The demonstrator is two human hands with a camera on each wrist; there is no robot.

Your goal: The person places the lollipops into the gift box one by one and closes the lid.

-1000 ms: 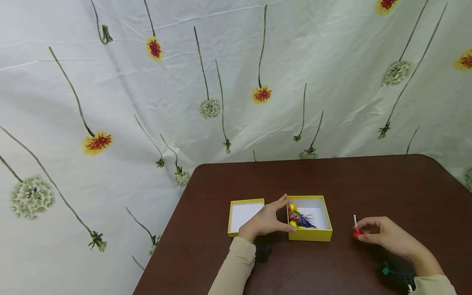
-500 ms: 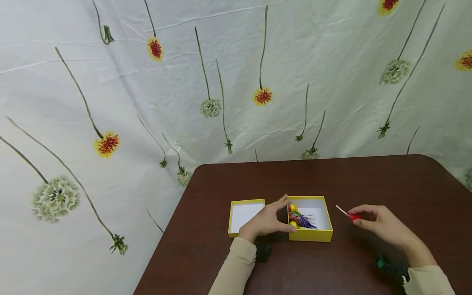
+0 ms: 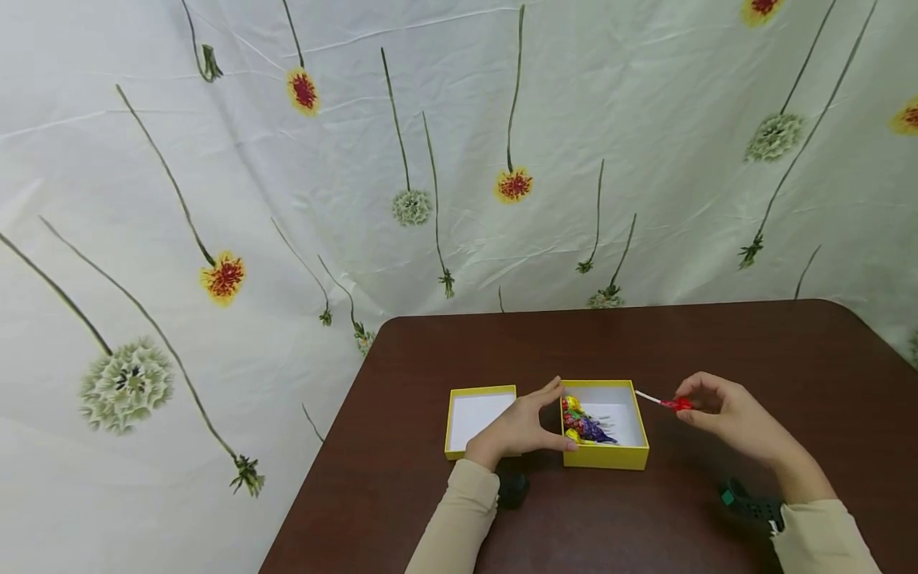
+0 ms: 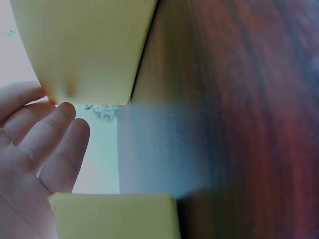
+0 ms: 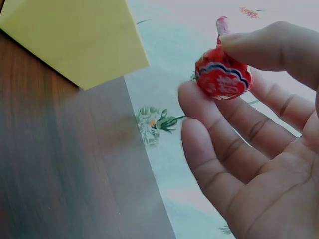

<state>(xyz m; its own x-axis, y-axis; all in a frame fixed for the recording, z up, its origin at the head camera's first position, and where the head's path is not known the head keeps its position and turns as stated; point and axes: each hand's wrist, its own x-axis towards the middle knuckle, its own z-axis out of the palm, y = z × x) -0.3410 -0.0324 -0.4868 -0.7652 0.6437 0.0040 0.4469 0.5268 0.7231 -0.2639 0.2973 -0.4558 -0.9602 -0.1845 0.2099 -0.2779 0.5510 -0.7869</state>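
Observation:
A red-wrapped lollipop (image 3: 677, 404) is pinched between thumb and fingers of my right hand (image 3: 735, 414), its white stick pointing left at the box's right rim. In the right wrist view the lollipop (image 5: 224, 74) shows its round printed head under the thumb. My left hand (image 3: 519, 426) spans the left side of a yellow box (image 3: 610, 457), thumb at the near corner and fingers at the far one. Several lollipops (image 3: 584, 422) in yellow, green, red and purple wrappers lie along the box's left side, sticks to the right. The left wrist view shows fingertips (image 4: 65, 110) at the box's wall (image 4: 94, 50).
Left of the box lies a yellow-edged lid (image 3: 476, 418), white inside, partly behind the left hand. Everything stands on a dark brown table (image 3: 574, 518). A white cloth with printed flowers (image 3: 459, 159) hangs behind it.
My right hand has moved left and away from me, lifting the lollipop towards the box. Its stick has turned from upright to pointing left. The left hand stays at the box.

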